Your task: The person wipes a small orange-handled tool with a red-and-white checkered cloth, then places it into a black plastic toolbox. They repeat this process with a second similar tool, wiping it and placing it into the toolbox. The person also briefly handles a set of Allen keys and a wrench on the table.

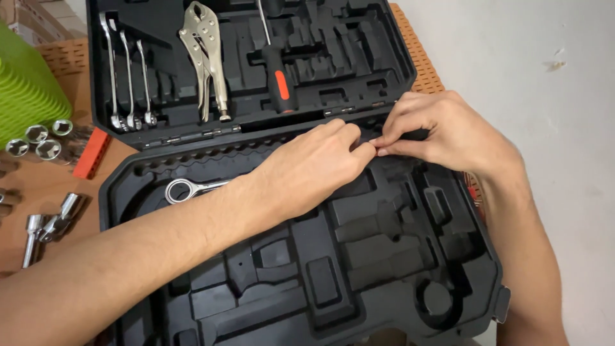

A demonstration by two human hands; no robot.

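Together we are pinching something tiny, too small to tell, with left hand [314, 170] and right hand [442, 131], fingertips meeting over the socket row at the case [384, 256] hinge. Ratchet [186, 189], wrenches [128, 77], pliers [206, 61] and screwdriver [277, 77] are lying in moulded slots; sockets [38, 138] are waiting leftward.

The scene is evenly and softly lit, bright enough to read detail everywhere, with no hard-edged shadows. The black tool case [359, 269] soaks up light, so its moulded recesses look dark and flat, with only faint grey sheen on raised edges. Small bright glints sit on the locking pliers [205, 57], the wrenches [128, 77] and the loose sockets [38, 138]. The pale floor [551, 77] at right is bright but not blown out. Focus is sharp in the centre; the green object [25, 83] at left looks slightly soft. The forearm at the lower left edge appears stretched and enlarged.
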